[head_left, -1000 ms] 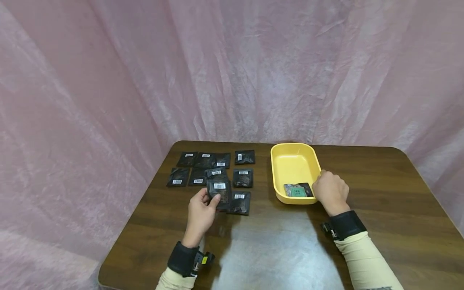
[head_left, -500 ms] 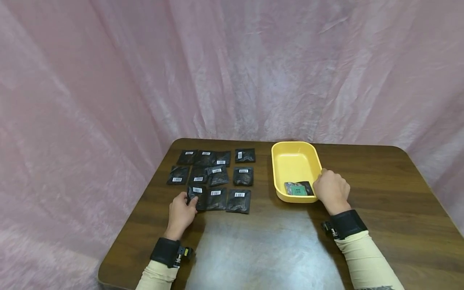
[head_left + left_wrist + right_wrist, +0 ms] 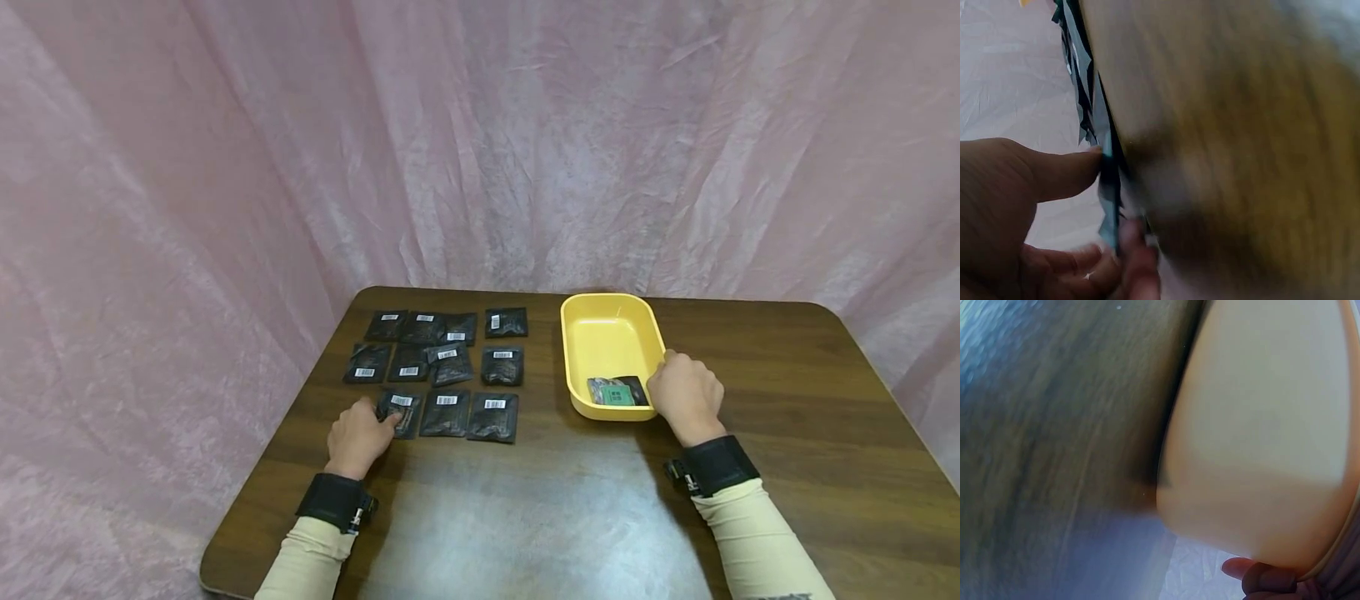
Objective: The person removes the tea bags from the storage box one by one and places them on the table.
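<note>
My left hand (image 3: 360, 435) pinches a black sachet (image 3: 402, 410) by its left side, at the left end of the front row. In the left wrist view the thumb and fingers (image 3: 1063, 175) lie on either face of that sachet (image 3: 1109, 187), close to the tabletop. To its right lie two more black sachets, a middle one (image 3: 445, 413) and an end one (image 3: 492, 418), labels up. My right hand (image 3: 685, 392) grips the right rim of a yellow plastic basin (image 3: 603, 348). Its fingers (image 3: 1269, 579) curl at the basin's edge in the right wrist view.
Behind the front row, several black sachets with white barcode labels lie in two rougher rows, including one at the back right (image 3: 506, 322). A green-labelled packet (image 3: 617, 395) lies inside the basin's near end. A pink curtain (image 3: 540, 150) hangs behind the wooden table (image 3: 787, 400).
The left hand set one sachet down in the middle of the front row, then moved left to the sachet at its left end. The right hand stays on the basin.
</note>
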Demonstrator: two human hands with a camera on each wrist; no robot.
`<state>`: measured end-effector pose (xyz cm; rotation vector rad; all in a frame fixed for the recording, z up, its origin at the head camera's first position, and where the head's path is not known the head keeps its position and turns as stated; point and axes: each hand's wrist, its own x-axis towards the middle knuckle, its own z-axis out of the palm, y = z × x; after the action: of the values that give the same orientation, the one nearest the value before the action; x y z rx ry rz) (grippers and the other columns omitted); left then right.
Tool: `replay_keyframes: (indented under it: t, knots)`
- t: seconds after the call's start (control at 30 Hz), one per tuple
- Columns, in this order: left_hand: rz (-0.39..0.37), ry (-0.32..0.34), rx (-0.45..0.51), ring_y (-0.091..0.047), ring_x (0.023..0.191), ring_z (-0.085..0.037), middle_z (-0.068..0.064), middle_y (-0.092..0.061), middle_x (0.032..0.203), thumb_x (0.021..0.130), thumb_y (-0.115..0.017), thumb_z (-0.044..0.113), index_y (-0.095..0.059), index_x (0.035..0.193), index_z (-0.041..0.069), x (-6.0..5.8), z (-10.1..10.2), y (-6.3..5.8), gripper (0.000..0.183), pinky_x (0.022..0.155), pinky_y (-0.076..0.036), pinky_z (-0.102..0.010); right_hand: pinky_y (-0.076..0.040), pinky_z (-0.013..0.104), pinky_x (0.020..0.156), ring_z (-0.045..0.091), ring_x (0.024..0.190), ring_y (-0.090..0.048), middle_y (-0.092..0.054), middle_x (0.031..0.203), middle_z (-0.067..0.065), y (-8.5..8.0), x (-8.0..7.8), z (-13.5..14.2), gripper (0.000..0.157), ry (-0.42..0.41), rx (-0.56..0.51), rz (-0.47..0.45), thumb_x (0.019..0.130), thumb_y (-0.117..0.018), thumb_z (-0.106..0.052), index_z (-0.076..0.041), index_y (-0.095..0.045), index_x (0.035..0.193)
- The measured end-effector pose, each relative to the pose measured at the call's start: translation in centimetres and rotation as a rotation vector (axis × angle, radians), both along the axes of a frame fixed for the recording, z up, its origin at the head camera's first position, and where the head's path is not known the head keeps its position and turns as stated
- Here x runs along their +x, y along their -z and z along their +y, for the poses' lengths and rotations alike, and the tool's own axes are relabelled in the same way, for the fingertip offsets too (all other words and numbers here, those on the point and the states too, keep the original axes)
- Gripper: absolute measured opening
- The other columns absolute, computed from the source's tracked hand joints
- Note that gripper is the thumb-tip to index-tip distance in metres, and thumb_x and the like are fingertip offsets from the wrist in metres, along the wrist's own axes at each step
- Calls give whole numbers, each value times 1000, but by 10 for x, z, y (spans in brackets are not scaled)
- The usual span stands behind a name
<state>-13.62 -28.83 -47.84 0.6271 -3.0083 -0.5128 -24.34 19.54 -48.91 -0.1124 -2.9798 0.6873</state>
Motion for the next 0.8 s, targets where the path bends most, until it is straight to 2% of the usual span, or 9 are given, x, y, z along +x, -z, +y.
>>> replay_keyframes:
  t: [0.07, 0.13, 0.2, 0.47, 0.8]
  knots:
    - [-12, 5, -45, -67, 108, -54, -36, -69, 117, 95, -77, 43, -61, 124, -9, -1, 1, -1, 61, 85, -55, -62, -45, 49, 53, 50, 74, -67, -70, 94, 34, 0, 0, 0, 38, -4, 2, 0, 104, -47, -20, 5, -68, 123]
    - [-5, 14, -80, -60, 118, -59, -41, -63, 125, 94, -77, 42, -55, 134, -13, -2, 2, -2, 71, 98, -50, -67, -45, 49, 53, 49, 74, -66, -70, 94, 34, 0, 0, 0, 38, -4, 3, -4, 104, -47, -20, 5, -68, 124]
    - [4, 23, -100, -55, 122, -61, -43, -58, 129, 94, -78, 41, -50, 139, -14, -4, 3, -2, 77, 104, -45, -68, -44, 48, 53, 49, 74, -66, -70, 93, 33, -1, 0, 0, 38, -5, 4, -6, 104, -46, -19, 6, -67, 123]
    - [20, 33, -116, -55, 123, -61, -44, -57, 129, 94, -78, 39, -49, 140, -14, -4, 5, -2, 76, 103, -43, -67, -43, 48, 51, 48, 71, -66, -69, 88, 31, -1, 2, 0, 33, -11, 3, 19, 103, -48, -19, 6, -67, 113]
    - [-40, 55, -110, -57, 125, -59, -39, -57, 132, 98, -76, 37, -54, 138, -15, -6, 10, -4, 69, 105, -43, -66, -43, 47, 51, 47, 69, -64, -69, 87, 31, 1, 0, 0, 35, -1, -2, 14, 103, -48, -20, 6, -68, 117]
